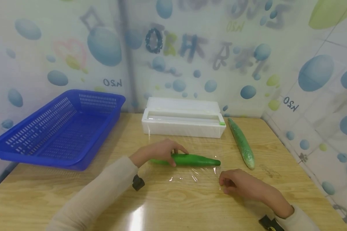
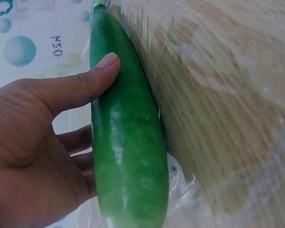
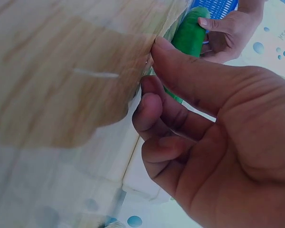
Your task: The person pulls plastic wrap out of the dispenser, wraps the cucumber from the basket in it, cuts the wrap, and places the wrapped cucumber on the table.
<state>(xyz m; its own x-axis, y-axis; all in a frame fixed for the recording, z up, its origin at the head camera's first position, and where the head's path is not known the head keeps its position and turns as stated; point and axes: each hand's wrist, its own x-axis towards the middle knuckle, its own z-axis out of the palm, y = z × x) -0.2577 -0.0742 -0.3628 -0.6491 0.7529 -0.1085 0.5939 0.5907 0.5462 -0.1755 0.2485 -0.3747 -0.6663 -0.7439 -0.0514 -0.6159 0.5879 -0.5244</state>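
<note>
A green cucumber [image 1: 198, 159] lies crosswise on a sheet of clear cling film [image 1: 188, 176] spread over the wooden table [image 1: 173, 208]. My left hand [image 1: 163, 152] holds it near its left end; the left wrist view shows the thumb on one side of the cucumber [image 2: 126, 142] and the other fingers behind it. To the right, my right hand [image 1: 243, 184] pinches the film's near right corner between thumb and forefinger. Seen from the right wrist, the remaining fingers of that hand [image 3: 204, 128] are curled.
A white cling film box [image 1: 185, 131] with its lid up stands behind the cucumber, film running out toward me. Another cucumber [image 1: 241, 142], wrapped in film, lies at the right. A blue plastic basket [image 1: 84, 154] stands at the left. Patterned walls [image 1: 185, 64] border the table.
</note>
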